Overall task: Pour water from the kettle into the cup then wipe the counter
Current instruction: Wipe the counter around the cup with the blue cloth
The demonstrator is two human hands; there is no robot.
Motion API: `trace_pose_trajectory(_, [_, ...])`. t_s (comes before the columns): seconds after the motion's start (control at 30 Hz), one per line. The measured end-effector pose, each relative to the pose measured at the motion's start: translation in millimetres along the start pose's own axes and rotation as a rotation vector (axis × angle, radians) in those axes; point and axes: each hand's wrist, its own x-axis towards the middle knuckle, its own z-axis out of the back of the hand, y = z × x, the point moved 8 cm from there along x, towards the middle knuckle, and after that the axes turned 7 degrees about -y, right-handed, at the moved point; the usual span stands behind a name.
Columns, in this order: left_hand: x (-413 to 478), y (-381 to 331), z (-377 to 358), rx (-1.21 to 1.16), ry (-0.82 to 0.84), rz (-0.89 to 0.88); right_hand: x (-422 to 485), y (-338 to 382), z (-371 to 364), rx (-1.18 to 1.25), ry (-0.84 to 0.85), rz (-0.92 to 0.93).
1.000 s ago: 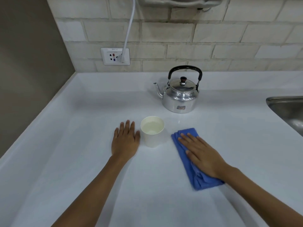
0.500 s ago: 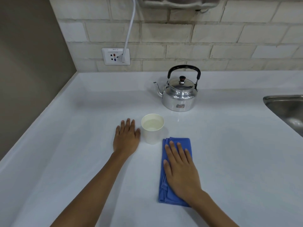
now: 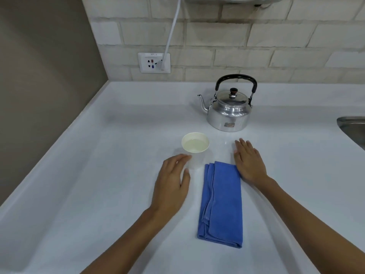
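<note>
A silver kettle (image 3: 229, 111) with a black handle stands upright at the back of the white counter (image 3: 98, 175). In front of it, to the left, a white cup (image 3: 195, 147) holds water. A folded blue cloth (image 3: 222, 204) lies flat on the counter between my arms. My left hand (image 3: 172, 182) is raised just left of the cup, fingers apart and blurred, close to the cup's side; whether it touches is unclear. My right hand (image 3: 248, 162) rests flat on the counter beside the cloth's top right corner, holding nothing.
A steel sink (image 3: 353, 129) cuts into the counter at the far right. A wall socket (image 3: 154, 62) with a white cable plugged in sits on the brick wall behind. A grey side wall bounds the counter on the left.
My right hand has lifted off the blue cloth and moved right onto the bare counter. The cloth now lies released. My left hand has risen from flat beside the cup.
</note>
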Motion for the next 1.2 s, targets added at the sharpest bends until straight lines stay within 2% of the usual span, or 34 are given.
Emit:
trace_pose_trajectory(0.13, [-19,-44,-45,-0.021,0.207,-0.147,4,-1,-9,-0.031,0.025,0.027])
trace_pose_trajectory(0.23, [-25,-65,-75,0.186,0.21,-0.266,2,-5,-11,-0.045,0.022,0.046])
trace_pose_trajectory(0.27, [-26,-66,-86,0.283,0.239,-0.254,2,-6,-11,-0.044,0.021,0.051])
trace_pose_trajectory(0.37, [-36,-56,-124,0.347,0.48,-0.118,3,-8,-12,-0.017,0.024,0.058])
trace_pose_trajectory(0.43, [-36,-52,-128,0.401,0.478,-0.122,4,-10,-13,-0.002,0.023,0.063])
trace_pose_trajectory(0.63, [-48,-39,-111,0.358,0.494,-0.111,5,-12,-15,-0.042,0.005,0.083])
trace_pose_trajectory(0.93, [-67,8,-49,0.388,0.463,-0.079,4,-13,-23,-0.111,0.02,0.068])
trace_pose_trajectory(1.07, [-62,45,-17,0.47,0.41,0.007,4,-14,-25,-0.128,0.02,0.061])
trace_pose_trajectory(1.2, [-39,57,-21,0.514,0.329,0.154,4,-13,-26,-0.139,0.014,0.067])
